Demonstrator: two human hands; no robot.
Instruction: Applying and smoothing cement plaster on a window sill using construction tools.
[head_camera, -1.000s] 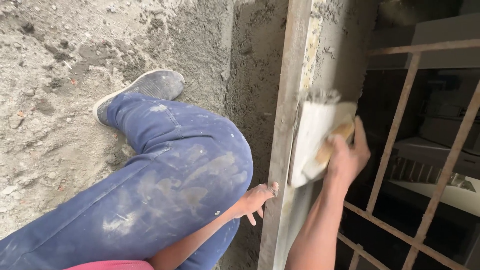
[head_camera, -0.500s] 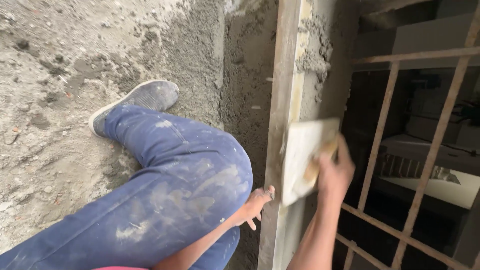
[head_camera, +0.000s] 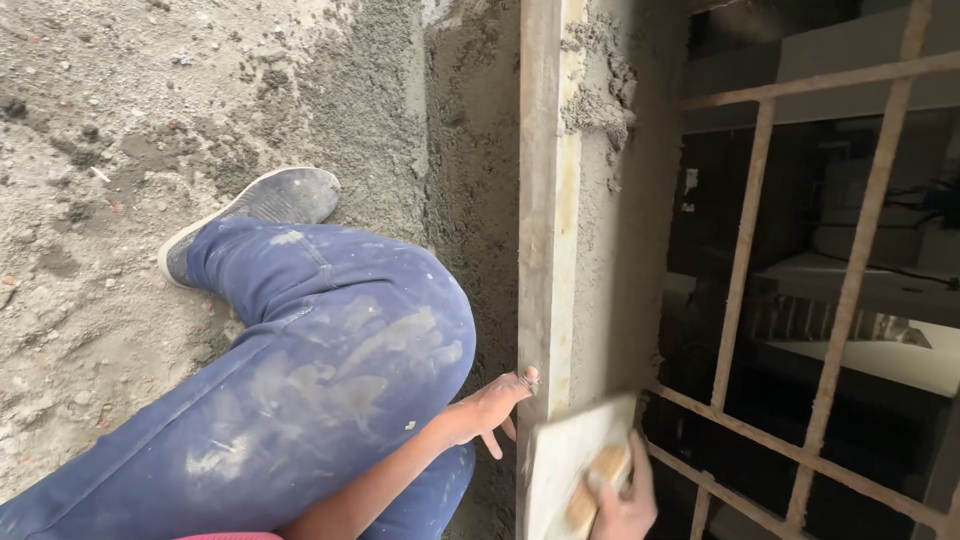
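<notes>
Low in the frame, my right hand (head_camera: 622, 500) is wrapped tight round the wooden handle of a pale plastering float (head_camera: 568, 468), its flat face laid against the wet grey mortar (head_camera: 610, 200) of the narrow wall edge, right where it can press the coat smooth. My left hand (head_camera: 492, 410), fingers loosely spread, touches the upright straightedge board (head_camera: 545, 200) at centre, likely bracing it flush. My knee in dusty blue trousers (head_camera: 330, 370) fills lower left; rusty bars (head_camera: 745, 250) stand at right.
</notes>
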